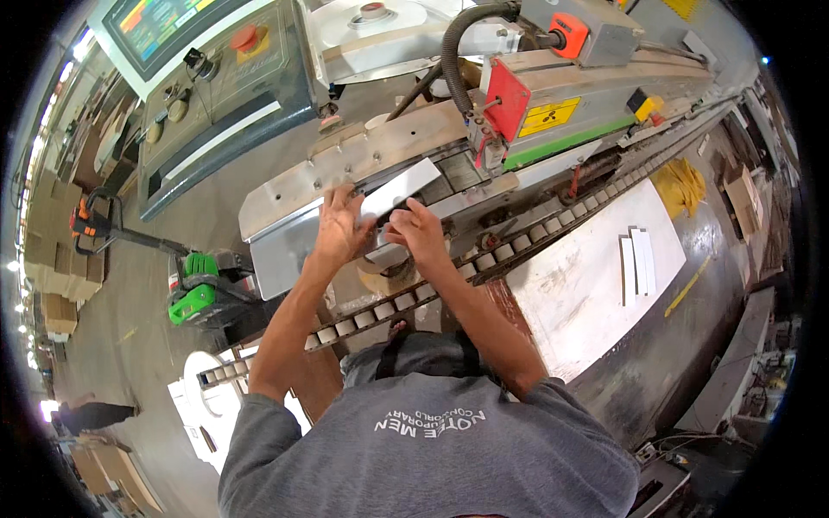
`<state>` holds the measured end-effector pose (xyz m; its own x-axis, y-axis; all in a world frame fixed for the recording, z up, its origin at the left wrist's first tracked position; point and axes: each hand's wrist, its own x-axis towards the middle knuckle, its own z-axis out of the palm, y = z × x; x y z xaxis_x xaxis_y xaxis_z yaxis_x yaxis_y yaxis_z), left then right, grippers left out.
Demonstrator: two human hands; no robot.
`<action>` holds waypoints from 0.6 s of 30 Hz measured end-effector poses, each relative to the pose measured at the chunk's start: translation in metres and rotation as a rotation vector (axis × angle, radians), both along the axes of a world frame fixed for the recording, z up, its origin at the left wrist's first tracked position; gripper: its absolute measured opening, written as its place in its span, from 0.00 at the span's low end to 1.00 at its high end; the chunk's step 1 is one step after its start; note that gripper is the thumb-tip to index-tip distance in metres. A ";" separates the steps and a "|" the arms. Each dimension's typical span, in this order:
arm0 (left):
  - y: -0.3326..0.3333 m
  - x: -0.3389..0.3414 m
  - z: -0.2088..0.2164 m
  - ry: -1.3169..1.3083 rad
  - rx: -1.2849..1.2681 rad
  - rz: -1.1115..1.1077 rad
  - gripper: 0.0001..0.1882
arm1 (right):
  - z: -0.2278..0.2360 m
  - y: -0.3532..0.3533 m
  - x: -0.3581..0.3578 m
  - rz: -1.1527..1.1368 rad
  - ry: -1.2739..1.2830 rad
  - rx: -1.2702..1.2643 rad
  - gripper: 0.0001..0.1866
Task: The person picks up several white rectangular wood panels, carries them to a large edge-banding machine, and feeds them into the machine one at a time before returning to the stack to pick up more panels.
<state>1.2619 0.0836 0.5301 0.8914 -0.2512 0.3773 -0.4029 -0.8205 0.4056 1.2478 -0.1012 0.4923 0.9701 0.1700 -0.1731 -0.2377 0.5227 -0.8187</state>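
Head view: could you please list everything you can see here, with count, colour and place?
white panel strip: one, white, on the machine bed under both hands
machine: one, grey with red and green parts, across the top
roller track: one row, pale rollers, running diagonally along the machine's front
control panel: one, grey with a red button and a coloured screen, upper left
white table: one, white and scuffed, right of the person
loose strips: about three, white, lying on the table
yellow cloth: one, yellow, beyond the table
pallet jack: one, green and black, on the floor at left
left hand: on the strip
right hand: on the strip
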 end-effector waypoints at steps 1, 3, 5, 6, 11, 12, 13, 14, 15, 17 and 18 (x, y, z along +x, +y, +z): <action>-0.002 0.003 0.003 -0.173 0.140 0.033 0.24 | -0.002 0.003 0.004 -0.015 -0.003 -0.001 0.42; -0.001 0.008 0.003 -0.232 0.105 0.038 0.21 | -0.001 0.010 0.014 -0.021 -0.030 -0.031 0.42; 0.002 0.005 0.001 -0.055 -0.010 0.077 0.20 | -0.002 0.011 0.022 -0.040 -0.045 -0.046 0.36; 0.006 0.005 -0.006 -0.058 -0.033 0.090 0.20 | -0.003 0.011 0.027 -0.005 -0.075 -0.080 0.28; 0.018 0.006 -0.020 -0.077 -0.126 0.119 0.20 | 0.009 0.015 0.030 0.029 -0.066 -0.182 0.10; 0.018 0.007 -0.022 -0.097 -0.149 0.123 0.19 | 0.009 0.017 0.029 0.000 -0.096 -0.158 0.09; 0.018 0.008 -0.024 -0.118 -0.172 0.127 0.18 | 0.009 0.017 0.028 -0.029 -0.126 -0.134 0.08; 0.017 0.009 -0.025 -0.115 -0.173 0.125 0.18 | 0.009 0.017 0.029 -0.030 -0.123 -0.136 0.08; 0.016 0.010 -0.025 -0.121 -0.183 0.126 0.17 | 0.010 0.017 0.030 -0.017 -0.098 -0.146 0.08; 0.015 0.013 -0.029 -0.125 -0.193 0.122 0.16 | 0.004 0.017 0.032 -0.009 -0.071 -0.157 0.08; 0.014 0.014 -0.031 -0.193 -0.203 0.105 0.16 | -0.001 0.018 0.034 -0.008 -0.085 -0.169 0.19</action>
<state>1.2763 0.0980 0.4991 0.8152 -0.0629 0.5757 -0.4056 -0.7716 0.4900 1.2815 -0.0832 0.4911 0.9837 0.1376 -0.1158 -0.1602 0.3780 -0.9118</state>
